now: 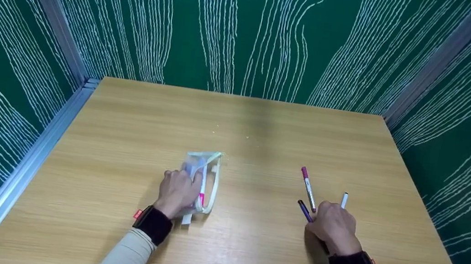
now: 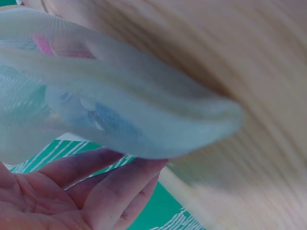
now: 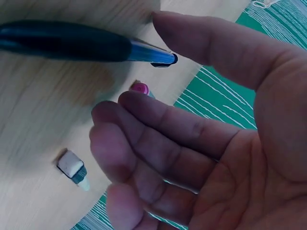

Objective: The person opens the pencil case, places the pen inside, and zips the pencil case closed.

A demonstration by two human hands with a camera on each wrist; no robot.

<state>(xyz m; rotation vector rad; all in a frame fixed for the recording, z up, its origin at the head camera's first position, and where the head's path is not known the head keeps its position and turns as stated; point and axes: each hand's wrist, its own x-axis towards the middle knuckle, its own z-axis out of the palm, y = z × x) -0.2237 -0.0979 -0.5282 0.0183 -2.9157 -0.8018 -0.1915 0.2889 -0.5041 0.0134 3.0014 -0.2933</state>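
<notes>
My left hand (image 1: 178, 193) grips a clear zip pencil pouch (image 1: 216, 180) with pale green edges, thumb on the near face and fingers round its left side. A marker with a pink end (image 1: 201, 199) and something blue show through the plastic. In the left wrist view the pouch (image 2: 182, 129) covers the thumb. Over the table's right half, my right hand (image 1: 335, 226) reaches down beside a dark pen (image 1: 304, 209). The right wrist view has this pen (image 3: 72, 43) lying between the spread thumb and half-bent fingers, not pinched.
A white marker with a purple cap (image 1: 308, 189) lies just beyond the dark pen. Another white marker (image 1: 344, 200) sticks out past my right hand. Green walls with white lines and grey posts (image 1: 57, 5) bound the wooden table (image 1: 151, 111) at the back and sides.
</notes>
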